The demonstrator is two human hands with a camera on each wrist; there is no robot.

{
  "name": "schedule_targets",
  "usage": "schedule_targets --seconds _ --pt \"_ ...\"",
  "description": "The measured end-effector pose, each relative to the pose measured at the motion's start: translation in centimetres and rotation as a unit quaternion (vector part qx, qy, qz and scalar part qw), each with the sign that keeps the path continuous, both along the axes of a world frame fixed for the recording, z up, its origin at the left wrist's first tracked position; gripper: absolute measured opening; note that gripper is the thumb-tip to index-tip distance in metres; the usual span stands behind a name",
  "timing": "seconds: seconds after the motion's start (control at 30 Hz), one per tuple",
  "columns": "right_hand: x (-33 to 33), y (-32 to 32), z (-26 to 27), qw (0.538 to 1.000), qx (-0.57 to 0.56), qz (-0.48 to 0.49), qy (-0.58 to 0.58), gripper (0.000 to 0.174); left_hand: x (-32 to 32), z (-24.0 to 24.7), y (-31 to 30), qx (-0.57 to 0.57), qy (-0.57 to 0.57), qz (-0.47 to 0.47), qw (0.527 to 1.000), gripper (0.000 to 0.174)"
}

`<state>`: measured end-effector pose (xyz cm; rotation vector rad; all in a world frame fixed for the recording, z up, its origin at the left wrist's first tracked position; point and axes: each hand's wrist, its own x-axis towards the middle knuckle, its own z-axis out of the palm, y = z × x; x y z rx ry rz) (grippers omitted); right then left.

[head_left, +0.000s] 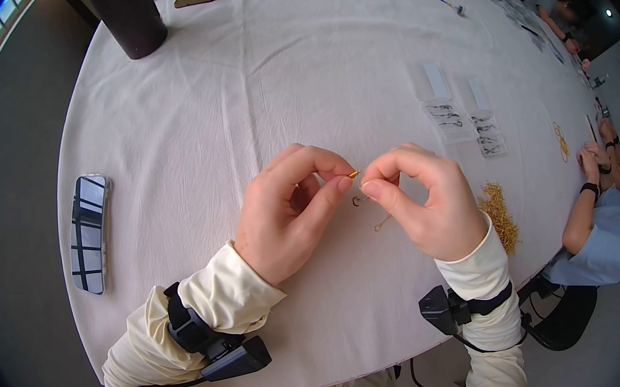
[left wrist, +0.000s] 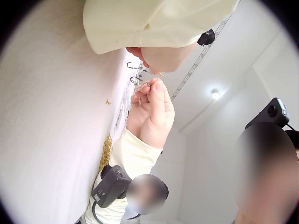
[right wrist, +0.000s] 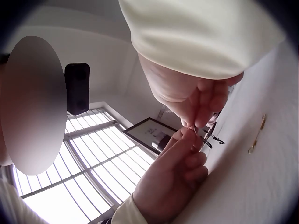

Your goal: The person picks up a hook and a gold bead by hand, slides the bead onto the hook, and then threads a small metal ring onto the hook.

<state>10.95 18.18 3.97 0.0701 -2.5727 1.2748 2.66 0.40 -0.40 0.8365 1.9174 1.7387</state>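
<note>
In the head view, my left hand (head_left: 281, 209) pinches a small gold-coloured metal piece (head_left: 354, 174) between thumb and forefinger. Close beside it, my right hand (head_left: 428, 197) pinches a dark fish hook (head_left: 356, 201), whose bend sticks out below the fingertips. Two hook bends show by the fingers in the left wrist view, an upper hook (left wrist: 130, 65) and a lower hook (left wrist: 134, 80). Fingertips of both hands meet in the right wrist view and hide most of what they grip. A gold wire clip (right wrist: 257, 135) lies on the white cloth under the hands.
A pile of gold clips (head_left: 499, 219) lies beside my right wrist. Beyond it are open clear boxes of hooks (head_left: 464, 114) and a gold loop (head_left: 561, 141). A phone (head_left: 92, 234) lies at left, a dark cup (head_left: 129, 21) farther back. Other people sit along the right edge.
</note>
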Motion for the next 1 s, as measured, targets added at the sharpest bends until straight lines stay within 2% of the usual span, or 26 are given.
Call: schedule_targets --seconds 0.4,1.0 --pt "0.12 0.11 0.0 1.0 -0.028 0.0 0.003 0.005 -0.02 -0.06 -0.01 0.011 0.019 -0.002 1.0 0.003" --pt "0.12 0.49 -0.25 0.999 0.0 -0.033 0.011 0.007 0.2 0.23 0.0 0.016 0.029 -0.006 0.999 0.003"
